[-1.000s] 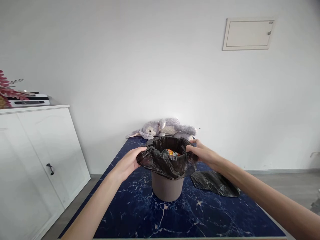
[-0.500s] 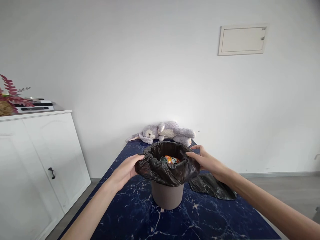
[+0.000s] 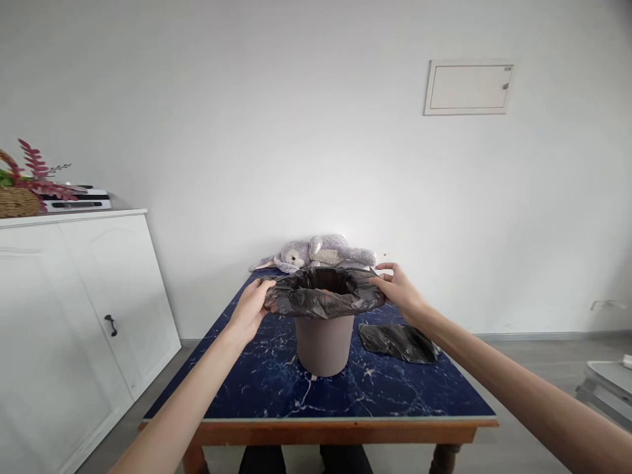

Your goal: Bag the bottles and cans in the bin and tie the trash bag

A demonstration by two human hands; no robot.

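Observation:
A small grey-brown bin [image 3: 324,345] stands on a dark blue marbled table [image 3: 385,392]. A black plastic bag [image 3: 323,301] lines the bin, and its rim is folded out over the top. My left hand [image 3: 251,308] grips the bag's rim on the left side. On the right side my right hand [image 3: 399,288] pinches the rim. Both hands hold the rim lifted and spread outward. The inside of the bag is dark and I cannot see what lies in it.
A second black bag [image 3: 397,342] lies flat on the table to the right of the bin. A grey plush toy [image 3: 316,252] rests at the table's far end by the wall. A white cabinet [image 3: 74,316] stands at the left, with a basket of plants [image 3: 22,191] on top.
The view has drawn back, so the table's front edge shows. Both hands have lifted the bag's rim and stretched it outward. The orange can inside no longer shows.

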